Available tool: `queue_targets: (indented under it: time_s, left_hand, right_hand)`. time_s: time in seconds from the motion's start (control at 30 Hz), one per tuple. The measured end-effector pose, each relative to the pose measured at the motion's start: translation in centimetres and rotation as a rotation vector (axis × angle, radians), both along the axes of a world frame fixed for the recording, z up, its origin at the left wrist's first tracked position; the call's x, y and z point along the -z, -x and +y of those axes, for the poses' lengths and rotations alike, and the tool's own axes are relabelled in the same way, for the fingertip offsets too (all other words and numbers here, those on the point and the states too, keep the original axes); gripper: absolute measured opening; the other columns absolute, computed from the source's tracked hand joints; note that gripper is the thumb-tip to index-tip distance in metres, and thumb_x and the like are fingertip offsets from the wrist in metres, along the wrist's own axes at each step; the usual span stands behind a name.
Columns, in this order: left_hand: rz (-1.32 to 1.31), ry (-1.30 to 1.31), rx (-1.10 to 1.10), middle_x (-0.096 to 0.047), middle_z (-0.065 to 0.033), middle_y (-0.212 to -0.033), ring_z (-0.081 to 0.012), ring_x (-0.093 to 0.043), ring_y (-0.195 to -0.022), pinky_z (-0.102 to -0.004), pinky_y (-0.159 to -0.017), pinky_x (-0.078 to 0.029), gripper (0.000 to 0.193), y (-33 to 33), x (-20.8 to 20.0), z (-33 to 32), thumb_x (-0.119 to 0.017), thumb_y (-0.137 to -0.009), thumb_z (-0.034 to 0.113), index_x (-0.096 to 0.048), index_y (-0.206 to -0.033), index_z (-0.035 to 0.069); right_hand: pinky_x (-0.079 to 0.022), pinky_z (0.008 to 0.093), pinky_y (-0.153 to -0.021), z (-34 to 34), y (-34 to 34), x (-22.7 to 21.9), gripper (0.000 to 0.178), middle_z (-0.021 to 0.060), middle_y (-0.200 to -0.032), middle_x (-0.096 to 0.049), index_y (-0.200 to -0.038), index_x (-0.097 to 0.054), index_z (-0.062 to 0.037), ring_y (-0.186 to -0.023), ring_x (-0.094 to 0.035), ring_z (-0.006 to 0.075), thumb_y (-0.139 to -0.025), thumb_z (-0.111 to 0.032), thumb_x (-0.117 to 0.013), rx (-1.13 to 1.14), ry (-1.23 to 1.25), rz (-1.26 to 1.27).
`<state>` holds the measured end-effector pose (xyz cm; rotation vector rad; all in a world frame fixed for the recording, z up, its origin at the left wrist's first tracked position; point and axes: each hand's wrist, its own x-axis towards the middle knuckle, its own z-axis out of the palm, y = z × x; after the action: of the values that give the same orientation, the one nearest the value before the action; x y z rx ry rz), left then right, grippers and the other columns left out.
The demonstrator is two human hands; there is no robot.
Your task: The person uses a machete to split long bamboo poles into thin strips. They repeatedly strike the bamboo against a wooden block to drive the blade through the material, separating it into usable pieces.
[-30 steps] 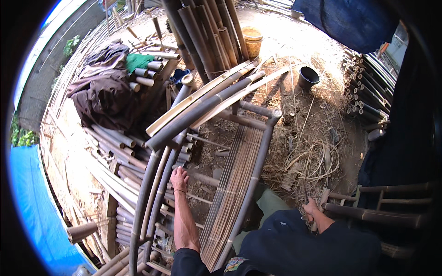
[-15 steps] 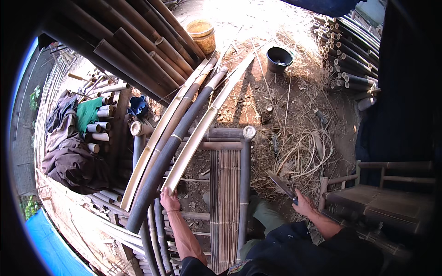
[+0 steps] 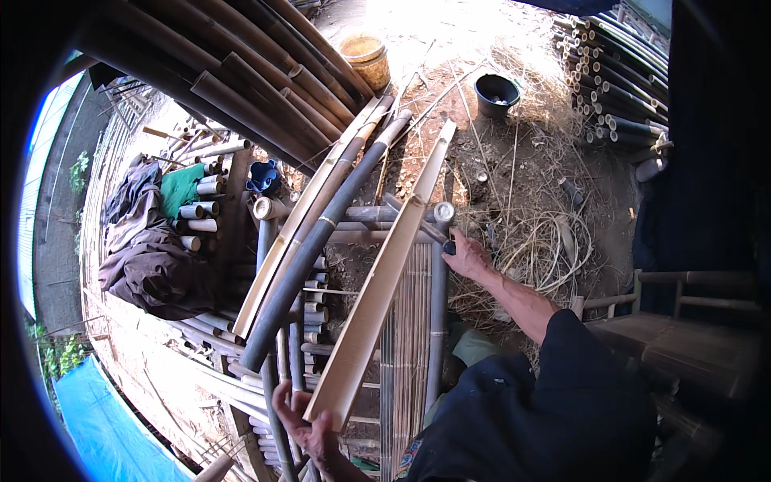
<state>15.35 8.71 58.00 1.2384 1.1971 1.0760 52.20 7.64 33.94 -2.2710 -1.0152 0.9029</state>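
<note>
Pale split bamboo strip (image 3: pixel 368 313), hollow face up, slants from near left to far right over the dark bamboo frame (image 3: pixel 438 321) and its slats (image 3: pixel 412 321). Left hand (image 3: pixel 312 430) pinches the strip's near end, thumb at the edge, fingers loosely curled. Right hand (image 3: pixel 470 257) wraps the dark handle of a knife (image 3: pixel 434 232) beside the frame's far right corner; blade crosses the strip's line, can't tell if touching. Dark pole (image 3: pixel 321 229) lies just left of the strip. Tangled shavings (image 3: pixel 554 253) on the ground, right. Black bucket (image 3: pixel 496 108) far right of centre, yellowish bucket (image 3: pixel 365 64) farther left. Blue tarp (image 3: pixel 112 426) near left.
</note>
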Motion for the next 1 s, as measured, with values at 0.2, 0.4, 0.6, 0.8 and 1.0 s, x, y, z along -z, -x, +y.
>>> queue_targets:
  time_s: [0.2,0.4,0.6,0.8,1.0]
  left_hand:
    - [-0.063,-0.409,0.214,-0.049,-0.0177,-0.099,-0.0298,-0.050,-0.107,-0.0424,-0.096,-0.042,0.038,12.7,-3.5,-4.0,-0.058,-0.073,0.030,-0.060,-0.100,0.002]
    - [-0.625,-0.427,0.370,-0.039,-0.0026,-0.073,-0.0192,-0.044,-0.082,-0.0433,-0.096,-0.033,0.023,13.6,-6.5,-10.2,-0.054,-0.081,0.029,-0.042,-0.073,0.012]
    - [-1.032,-0.509,0.406,-0.033,-0.0003,-0.073,-0.0155,-0.033,-0.074,-0.0363,-0.080,-0.029,0.023,10.1,-10.7,-16.1,-0.051,-0.083,0.031,-0.036,-0.077,0.014]
    - [-0.936,-0.477,0.492,-0.046,-0.0019,-0.069,-0.0167,-0.044,-0.074,-0.0372,-0.083,-0.034,0.019,8.0,-9.9,-22.1,-0.058,-0.066,0.027,-0.047,-0.076,0.016]
    - [-0.802,-0.672,0.626,-0.041,-0.0090,-0.090,-0.0196,-0.041,-0.086,-0.0433,-0.096,-0.034,0.033,3.0,-11.5,-24.0,-0.056,-0.077,0.011,-0.042,-0.106,0.005]
  right_hand:
    - [-0.052,0.0459,-0.082,-9.4,8.6,-4.4,0.075,0.0259,-0.102,-0.064,-0.136,-0.033,-0.0004,-0.094,-0.064,0.0415,-0.076,-0.025,-0.071,-0.020,-0.078,-0.007]
    - [-0.051,0.0466,-0.081,-17.7,12.2,-9.3,0.080,0.0288,-0.101,-0.063,-0.137,-0.032,-0.0002,-0.093,-0.064,0.0424,-0.074,-0.025,-0.074,-0.047,-0.071,0.030]
    - [-0.050,0.0434,-0.087,-24.5,15.8,-12.4,0.081,0.0287,-0.106,-0.062,-0.136,-0.035,0.0011,-0.101,-0.062,0.0396,-0.072,-0.028,-0.076,-0.010,-0.053,-0.037]
    - [-0.049,0.0412,-0.086,-31.8,17.7,-11.5,0.066,0.0252,-0.105,-0.063,-0.124,-0.047,0.0026,-0.101,-0.062,0.0351,-0.074,-0.031,-0.074,0.108,0.037,0.004]
    - [-0.051,0.0312,-0.051,-41.9,21.8,-11.3,0.039,0.0094,-0.078,-0.063,-0.113,-0.052,0.0028,-0.062,-0.061,0.0172,-0.085,-0.021,-0.066,0.278,0.151,0.403]
